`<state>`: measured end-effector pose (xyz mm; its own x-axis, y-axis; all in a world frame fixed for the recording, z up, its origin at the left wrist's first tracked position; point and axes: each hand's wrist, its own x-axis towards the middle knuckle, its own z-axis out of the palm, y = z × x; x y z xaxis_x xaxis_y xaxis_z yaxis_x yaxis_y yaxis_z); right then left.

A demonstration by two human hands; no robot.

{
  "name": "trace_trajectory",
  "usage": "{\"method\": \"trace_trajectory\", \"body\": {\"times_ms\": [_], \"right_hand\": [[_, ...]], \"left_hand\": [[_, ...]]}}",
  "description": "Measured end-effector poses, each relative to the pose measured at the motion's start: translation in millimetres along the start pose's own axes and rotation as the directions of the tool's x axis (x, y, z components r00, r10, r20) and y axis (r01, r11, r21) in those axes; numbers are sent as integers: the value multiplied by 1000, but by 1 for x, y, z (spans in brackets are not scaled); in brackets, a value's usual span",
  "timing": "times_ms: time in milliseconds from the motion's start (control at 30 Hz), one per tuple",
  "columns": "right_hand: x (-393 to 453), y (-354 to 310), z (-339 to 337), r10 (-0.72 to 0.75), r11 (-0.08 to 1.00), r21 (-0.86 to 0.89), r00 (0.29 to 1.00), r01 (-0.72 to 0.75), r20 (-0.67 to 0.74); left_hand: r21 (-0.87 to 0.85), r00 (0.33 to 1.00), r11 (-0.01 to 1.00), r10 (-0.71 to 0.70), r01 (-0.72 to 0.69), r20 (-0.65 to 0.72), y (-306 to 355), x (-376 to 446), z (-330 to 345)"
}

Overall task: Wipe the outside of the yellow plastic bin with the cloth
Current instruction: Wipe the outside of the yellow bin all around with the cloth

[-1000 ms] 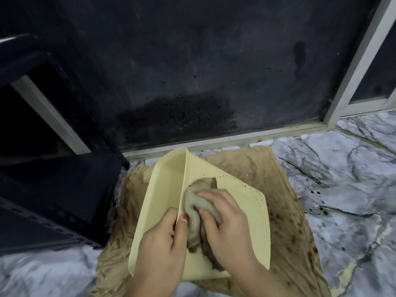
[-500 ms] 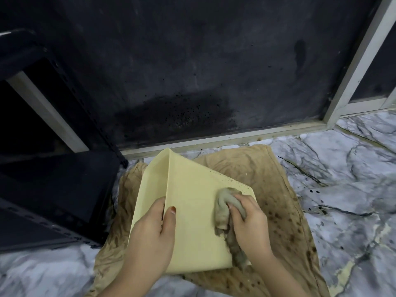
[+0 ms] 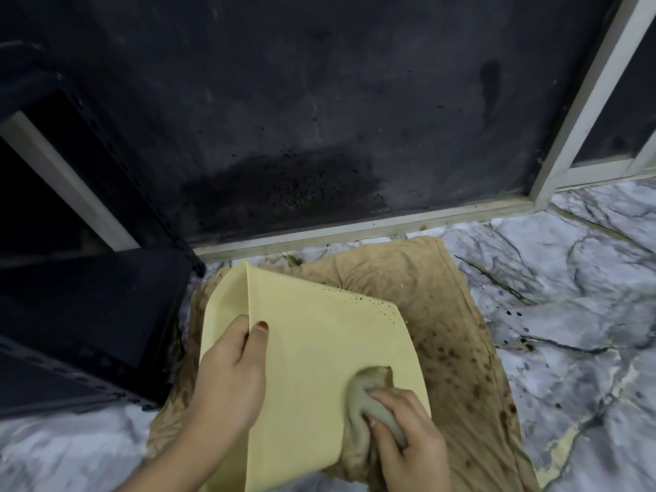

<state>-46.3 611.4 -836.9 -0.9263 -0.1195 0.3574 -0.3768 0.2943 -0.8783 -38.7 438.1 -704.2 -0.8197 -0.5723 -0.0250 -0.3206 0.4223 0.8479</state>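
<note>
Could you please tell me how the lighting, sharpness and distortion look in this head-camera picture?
Head view: dim, uneven lighting, with the black wall and dark shelf nearly featureless; the yellow bin and both hands, left hand and right hand gripping the cloth, are lit but slightly soft; wide-angle bending curves the white frame; no strong glare.

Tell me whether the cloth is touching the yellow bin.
Touching. The head view shows the right hand pressing the bunched cloth flat against the yellow bin, on its outer face, with no gap visible between them.
</note>
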Motion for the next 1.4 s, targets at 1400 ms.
{"method": "trace_trajectory", "body": {"times_ms": [1400], "right_hand": [[23,-27,10,45,999,22,995,-43,-87]], "left_hand": [[12,967,968,251,-251,53,-12,-19,2]]}}
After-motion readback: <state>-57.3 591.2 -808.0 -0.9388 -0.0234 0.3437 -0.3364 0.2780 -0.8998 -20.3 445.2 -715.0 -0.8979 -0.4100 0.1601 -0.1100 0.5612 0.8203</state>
